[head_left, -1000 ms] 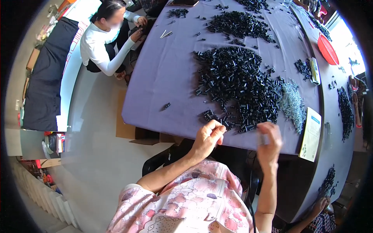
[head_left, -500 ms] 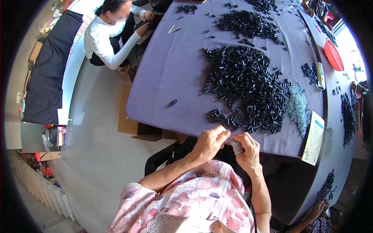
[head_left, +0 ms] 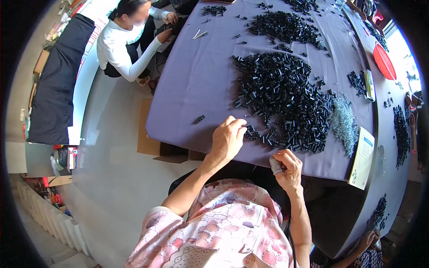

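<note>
Here, at lower centre, your right hand [head_left: 289, 169] is closed around a crumpled pale-grey piece [head_left: 275, 165] at the near edge of the purple cloth-covered table [head_left: 187, 89]. Your left hand [head_left: 227, 140], fingertips drawn together, is beside the heap of short black tubular parts [head_left: 280, 91]; I can't tell if it grips one. Room opens centre-left. Below the table's corner sits an open brown cardboard box [head_left: 145, 136], inside shadowed; upper right, a red plastic basket [head_left: 384, 63], contents unclear.

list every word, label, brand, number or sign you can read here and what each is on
No text here that I can quote.
White panel by the black cloth: red lettering, partly covered.
Pale booklet: print too small.
Yellow-and-white packet: too small.
Pink patterned garment: red marks, too blurred.
</note>
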A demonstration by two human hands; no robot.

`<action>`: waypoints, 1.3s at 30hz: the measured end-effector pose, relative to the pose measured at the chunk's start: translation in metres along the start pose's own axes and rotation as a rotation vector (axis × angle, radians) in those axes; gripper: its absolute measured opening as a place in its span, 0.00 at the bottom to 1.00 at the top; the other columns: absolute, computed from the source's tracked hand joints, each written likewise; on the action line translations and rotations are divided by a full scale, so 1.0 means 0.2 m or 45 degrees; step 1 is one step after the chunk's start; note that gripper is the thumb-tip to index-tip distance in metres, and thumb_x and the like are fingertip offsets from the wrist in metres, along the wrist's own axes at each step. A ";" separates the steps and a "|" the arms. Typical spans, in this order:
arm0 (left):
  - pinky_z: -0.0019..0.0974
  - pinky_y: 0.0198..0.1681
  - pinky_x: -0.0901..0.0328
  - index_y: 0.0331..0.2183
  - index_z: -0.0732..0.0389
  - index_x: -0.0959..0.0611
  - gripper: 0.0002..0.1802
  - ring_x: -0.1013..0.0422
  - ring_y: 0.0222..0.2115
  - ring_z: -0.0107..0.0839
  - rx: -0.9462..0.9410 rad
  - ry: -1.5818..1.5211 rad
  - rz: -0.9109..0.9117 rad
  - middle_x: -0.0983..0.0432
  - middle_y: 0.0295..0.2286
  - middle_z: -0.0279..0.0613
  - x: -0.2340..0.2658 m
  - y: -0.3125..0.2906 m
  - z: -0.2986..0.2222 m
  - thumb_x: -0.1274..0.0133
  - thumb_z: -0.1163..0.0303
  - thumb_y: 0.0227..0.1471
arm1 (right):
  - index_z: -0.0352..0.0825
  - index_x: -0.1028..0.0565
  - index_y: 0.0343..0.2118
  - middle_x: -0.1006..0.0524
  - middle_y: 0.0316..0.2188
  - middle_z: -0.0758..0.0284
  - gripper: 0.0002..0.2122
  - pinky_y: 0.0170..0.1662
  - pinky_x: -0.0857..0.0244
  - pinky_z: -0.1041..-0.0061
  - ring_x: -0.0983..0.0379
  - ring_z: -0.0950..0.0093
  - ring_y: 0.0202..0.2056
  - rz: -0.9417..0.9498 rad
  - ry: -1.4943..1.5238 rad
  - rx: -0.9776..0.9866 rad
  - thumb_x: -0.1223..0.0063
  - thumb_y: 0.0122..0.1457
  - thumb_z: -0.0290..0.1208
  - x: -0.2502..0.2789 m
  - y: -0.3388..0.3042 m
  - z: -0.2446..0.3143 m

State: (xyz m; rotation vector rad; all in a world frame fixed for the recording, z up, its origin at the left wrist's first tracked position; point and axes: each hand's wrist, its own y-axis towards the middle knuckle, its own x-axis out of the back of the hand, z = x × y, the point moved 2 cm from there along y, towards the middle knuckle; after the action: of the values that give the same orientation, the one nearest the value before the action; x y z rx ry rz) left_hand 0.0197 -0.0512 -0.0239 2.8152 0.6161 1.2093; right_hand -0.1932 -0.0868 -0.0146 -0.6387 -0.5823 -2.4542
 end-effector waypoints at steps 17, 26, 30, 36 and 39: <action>0.39 0.36 0.32 0.28 0.62 0.22 0.04 0.29 0.31 0.41 -0.257 0.144 0.108 0.30 0.27 0.43 -0.02 0.05 0.00 0.45 0.76 0.46 | 0.32 0.25 0.27 0.24 0.27 0.63 0.13 0.32 0.31 0.74 0.25 0.64 0.29 -0.058 -0.047 -0.069 0.46 0.35 0.12 -0.04 0.01 0.03; 0.39 0.35 0.32 0.30 0.62 0.24 0.06 0.29 0.31 0.42 -0.249 0.102 0.080 0.31 0.29 0.43 -0.02 0.07 -0.01 0.45 0.75 0.47 | 0.31 0.26 0.28 0.24 0.27 0.62 0.14 0.32 0.31 0.74 0.25 0.63 0.29 -0.091 -0.060 -0.037 0.47 0.35 0.11 -0.05 0.02 0.05; 0.33 0.32 0.34 0.33 0.65 0.25 0.06 0.30 0.28 0.33 -0.105 -0.327 -0.007 0.29 0.28 0.41 0.06 0.03 -0.03 0.47 0.77 0.50 | 0.30 0.26 0.29 0.24 0.27 0.62 0.14 0.33 0.31 0.74 0.25 0.62 0.30 -0.099 -0.025 -0.088 0.50 0.35 0.10 -0.05 0.00 0.05; 0.24 0.28 0.37 0.31 0.64 0.25 0.02 0.35 0.24 0.17 0.259 -0.968 0.254 0.29 0.25 0.30 0.06 -0.08 -0.09 0.48 0.78 0.52 | 0.30 0.26 0.34 0.25 0.28 0.62 0.17 0.30 0.36 0.75 0.27 0.66 0.29 -0.082 0.178 -0.102 0.55 0.37 0.11 -0.03 0.09 0.17; 0.21 0.28 0.37 0.37 0.62 0.23 0.07 0.34 0.26 0.16 0.298 -1.190 0.241 0.29 0.26 0.29 0.04 -0.10 -0.11 0.48 0.77 0.53 | 0.31 0.26 0.34 0.25 0.28 0.62 0.18 0.31 0.36 0.76 0.27 0.66 0.29 -0.107 0.200 -0.076 0.55 0.37 0.11 -0.03 0.14 0.22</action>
State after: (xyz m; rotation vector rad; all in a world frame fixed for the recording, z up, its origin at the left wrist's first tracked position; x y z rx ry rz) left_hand 0.0011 -0.0335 -0.0063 3.1834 0.4248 -0.2728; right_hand -0.1588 -0.0832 0.0251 -0.4478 -0.4839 -2.5799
